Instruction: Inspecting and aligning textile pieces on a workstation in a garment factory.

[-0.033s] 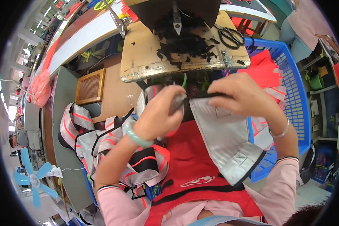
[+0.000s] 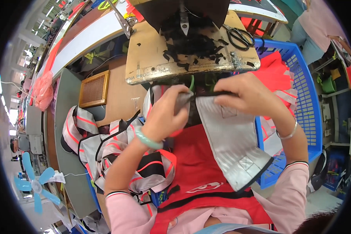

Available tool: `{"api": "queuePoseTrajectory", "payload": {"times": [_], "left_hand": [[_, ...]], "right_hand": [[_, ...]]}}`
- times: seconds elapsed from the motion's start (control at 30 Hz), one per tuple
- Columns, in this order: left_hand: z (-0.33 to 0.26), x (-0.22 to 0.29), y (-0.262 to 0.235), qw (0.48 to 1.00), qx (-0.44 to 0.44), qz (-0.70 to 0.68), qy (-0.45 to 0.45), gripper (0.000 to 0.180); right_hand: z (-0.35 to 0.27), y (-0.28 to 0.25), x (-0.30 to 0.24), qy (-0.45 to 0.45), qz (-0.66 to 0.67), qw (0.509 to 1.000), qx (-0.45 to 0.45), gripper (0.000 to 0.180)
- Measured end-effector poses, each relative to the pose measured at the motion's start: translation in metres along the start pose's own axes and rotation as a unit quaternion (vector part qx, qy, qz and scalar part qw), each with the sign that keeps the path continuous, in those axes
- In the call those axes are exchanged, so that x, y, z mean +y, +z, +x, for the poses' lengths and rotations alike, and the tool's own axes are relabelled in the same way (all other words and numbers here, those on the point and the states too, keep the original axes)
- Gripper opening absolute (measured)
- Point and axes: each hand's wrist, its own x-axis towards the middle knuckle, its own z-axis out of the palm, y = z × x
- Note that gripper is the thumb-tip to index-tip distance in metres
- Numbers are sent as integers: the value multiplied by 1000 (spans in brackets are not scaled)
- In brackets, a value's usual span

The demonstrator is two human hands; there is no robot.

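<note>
My right hand (image 2: 250,93) is closed on the top edge of a silver-grey fabric panel (image 2: 229,134) with black binding. The panel hangs down over my red apron (image 2: 191,156), and a stitched cross-in-box shows near its lower end. Close by on the left, my left hand (image 2: 167,113) has its fingers curled around something grey beside the panel's top corner. Blur and the fingers hide what that grey thing is. Both hands are just below the front edge of a worn wooden machine table (image 2: 144,50).
Black scraps (image 2: 191,46) and black-handled scissors (image 2: 240,38) lie on the machine table under the dark machine head (image 2: 185,9). A blue basket (image 2: 306,89) with red pieces stands right. Silver-and-red strapped pieces (image 2: 117,144) pile up left, near a blue fan (image 2: 36,184). Someone stands upper right.
My left forearm and wrist have shifted slightly to the right. My right hand keeps its hold on the panel, which has hardly moved.
</note>
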Motion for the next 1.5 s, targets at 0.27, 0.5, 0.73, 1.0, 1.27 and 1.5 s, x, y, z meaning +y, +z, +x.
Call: {"api": "queuePoseTrajectory", "payload": {"times": [0.27, 0.5, 0.73, 1.0, 1.27, 1.5], "left_hand": [[41, -23, -30, 996, -55, -42, -61, 26], [116, -46, -59, 974, -189, -40, -121, 36], [142, -87, -54, 961, -191, -94, -174, 40], [155, -90, -62, 964, -181, -85, -176, 35], [161, -94, -69, 973, -106, -82, -185, 33], [73, -51, -63, 992, -111, -30, -43, 17]], "right_hand": [[28, -11, 51, 156, 151, 975, -51, 27], [59, -27, 71, 184, 119, 975, -37, 36], [84, -20, 111, 199, 84, 976, -31, 48], [100, -33, 97, 204, 42, 978, -22, 48], [99, -47, 105, 193, 33, 980, 38, 44], [-75, -102, 57, 78, 11, 997, 19, 18]]}}
